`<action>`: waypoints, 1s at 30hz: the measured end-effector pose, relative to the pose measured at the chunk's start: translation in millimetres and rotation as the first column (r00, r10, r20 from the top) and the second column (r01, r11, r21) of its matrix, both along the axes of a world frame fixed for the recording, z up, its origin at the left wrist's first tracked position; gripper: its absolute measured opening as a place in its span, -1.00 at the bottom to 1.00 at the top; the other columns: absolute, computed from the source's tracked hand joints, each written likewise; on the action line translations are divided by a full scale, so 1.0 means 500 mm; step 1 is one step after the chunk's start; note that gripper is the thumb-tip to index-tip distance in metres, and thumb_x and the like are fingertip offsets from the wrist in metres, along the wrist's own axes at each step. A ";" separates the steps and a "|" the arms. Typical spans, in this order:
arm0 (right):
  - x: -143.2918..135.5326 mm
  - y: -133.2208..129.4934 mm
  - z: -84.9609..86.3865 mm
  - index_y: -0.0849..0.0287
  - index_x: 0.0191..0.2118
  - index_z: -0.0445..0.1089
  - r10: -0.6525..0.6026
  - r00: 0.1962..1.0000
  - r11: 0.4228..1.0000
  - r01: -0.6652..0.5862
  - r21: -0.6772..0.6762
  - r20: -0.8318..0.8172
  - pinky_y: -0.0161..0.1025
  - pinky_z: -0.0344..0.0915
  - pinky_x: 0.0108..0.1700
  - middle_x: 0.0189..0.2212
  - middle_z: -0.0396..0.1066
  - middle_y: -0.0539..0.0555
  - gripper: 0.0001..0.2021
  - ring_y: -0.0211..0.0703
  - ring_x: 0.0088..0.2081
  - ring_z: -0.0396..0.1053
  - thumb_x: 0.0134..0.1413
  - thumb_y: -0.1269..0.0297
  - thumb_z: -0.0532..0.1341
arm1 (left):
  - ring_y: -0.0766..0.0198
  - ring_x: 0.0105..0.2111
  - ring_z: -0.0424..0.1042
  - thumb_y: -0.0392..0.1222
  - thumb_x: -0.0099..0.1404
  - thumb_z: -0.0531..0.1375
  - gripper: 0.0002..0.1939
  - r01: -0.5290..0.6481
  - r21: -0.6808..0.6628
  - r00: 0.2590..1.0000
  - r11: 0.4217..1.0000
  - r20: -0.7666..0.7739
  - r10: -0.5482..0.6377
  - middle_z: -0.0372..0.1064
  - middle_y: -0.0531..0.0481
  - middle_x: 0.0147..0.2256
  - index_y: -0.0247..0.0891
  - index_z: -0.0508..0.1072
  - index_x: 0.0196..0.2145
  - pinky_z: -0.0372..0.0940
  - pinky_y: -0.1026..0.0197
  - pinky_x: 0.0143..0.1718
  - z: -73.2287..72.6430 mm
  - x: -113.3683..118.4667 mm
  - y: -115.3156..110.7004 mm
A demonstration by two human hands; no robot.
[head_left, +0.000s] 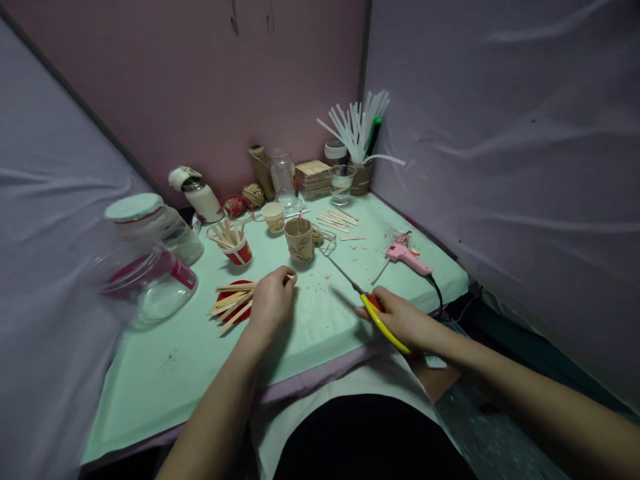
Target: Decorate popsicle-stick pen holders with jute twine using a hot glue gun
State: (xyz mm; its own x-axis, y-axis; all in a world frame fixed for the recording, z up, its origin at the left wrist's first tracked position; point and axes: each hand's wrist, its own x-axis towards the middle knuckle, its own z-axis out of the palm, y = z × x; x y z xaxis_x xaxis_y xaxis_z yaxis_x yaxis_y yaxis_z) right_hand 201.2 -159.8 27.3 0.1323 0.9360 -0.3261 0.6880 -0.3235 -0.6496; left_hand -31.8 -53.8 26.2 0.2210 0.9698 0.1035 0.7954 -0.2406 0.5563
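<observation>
My right hand (395, 313) is closed around the yellow and red handles of a pair of scissors (383, 325). Their thin blades point up and left over the table, towards loose twine (326, 240) beside a small beige cup (300, 245) with a twine-like pattern. My left hand (274, 293) hovers low over the table in front of that cup, its fingers curled together. Whatever it may hold is too small or hidden to make out. Flat wooden sticks (233, 305) lie on a red dish (227, 293), close to the left hand and partly covered by it.
Clear plastic jars (167, 283) stand at the left. A red cup of sticks (237, 252), a paper cup (273, 217) and yarn balls (253, 195) sit behind. To the right lies a pink glue gun (407, 258) with its cord. White glue sticks (357, 130) stand at the back.
</observation>
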 end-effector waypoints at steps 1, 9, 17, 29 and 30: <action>0.015 0.013 0.004 0.09 -0.40 0.16 -0.008 0.996 0.999 0.005 0.031 0.084 -0.29 0.10 -0.40 -0.49 0.32 -0.05 -0.69 -0.19 -0.42 0.25 0.17 0.02 0.23 | 0.07 -0.22 0.48 -0.27 0.35 0.08 -0.75 0.007 0.031 0.993 0.999 -0.120 -0.003 0.56 -0.18 -0.24 -0.26 0.57 -0.19 0.28 0.09 -0.16 0.000 0.002 0.010; 0.125 0.187 0.049 0.26 -0.09 0.40 -0.016 0.809 0.993 -0.056 0.104 0.588 -0.24 0.14 -0.36 -0.18 0.52 0.31 -0.76 0.02 -0.21 0.45 0.25 0.22 0.15 | -0.03 0.00 0.39 -0.31 0.40 0.07 -0.73 0.211 0.059 0.902 0.976 -0.396 -0.171 0.43 -0.28 -0.04 -0.29 0.56 -0.11 0.24 0.03 -0.01 -0.012 0.088 0.019; 0.160 0.392 0.019 0.19 0.10 0.40 0.277 0.696 0.953 -0.286 -0.098 0.662 0.00 0.44 0.01 0.07 0.44 0.19 -0.66 -0.01 0.00 0.46 0.30 0.16 0.26 | 0.02 -0.11 0.42 -0.34 0.38 0.12 -0.83 0.256 -0.091 0.887 0.962 -0.373 -0.271 0.43 -0.30 -0.13 -0.40 0.51 -0.17 0.23 0.09 -0.11 -0.031 0.147 0.030; 0.290 0.538 -0.023 0.19 0.11 0.40 0.445 0.602 0.872 -0.459 -0.169 0.664 0.01 0.43 0.08 0.11 0.40 0.21 -0.66 -0.02 0.05 0.43 0.30 0.18 0.27 | 0.08 -0.11 0.37 -0.39 0.39 0.08 -0.85 0.230 -0.190 0.944 0.955 -0.197 -0.266 0.38 -0.16 -0.17 -0.31 0.44 -0.24 0.21 0.13 -0.09 -0.049 0.138 0.039; 0.300 0.551 -0.020 0.17 0.12 0.39 0.435 0.606 0.880 -0.443 -0.172 0.666 0.02 0.44 0.05 0.12 0.40 0.19 -0.66 -0.02 0.03 0.44 0.31 0.16 0.25 | 0.08 -0.10 0.36 -0.39 0.40 0.07 -0.85 0.226 -0.202 0.946 0.953 -0.189 -0.264 0.38 -0.16 -0.15 -0.31 0.44 -0.22 0.21 0.12 -0.06 -0.047 0.139 0.038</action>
State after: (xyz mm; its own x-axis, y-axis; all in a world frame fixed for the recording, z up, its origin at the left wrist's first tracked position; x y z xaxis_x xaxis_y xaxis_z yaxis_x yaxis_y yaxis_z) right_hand 351.2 115.7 17.3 -0.1191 0.9435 -0.3091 0.9894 0.1388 0.0424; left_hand 37.6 -34.8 2.5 0.4520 0.8812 -0.1385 0.8278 -0.3566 0.4331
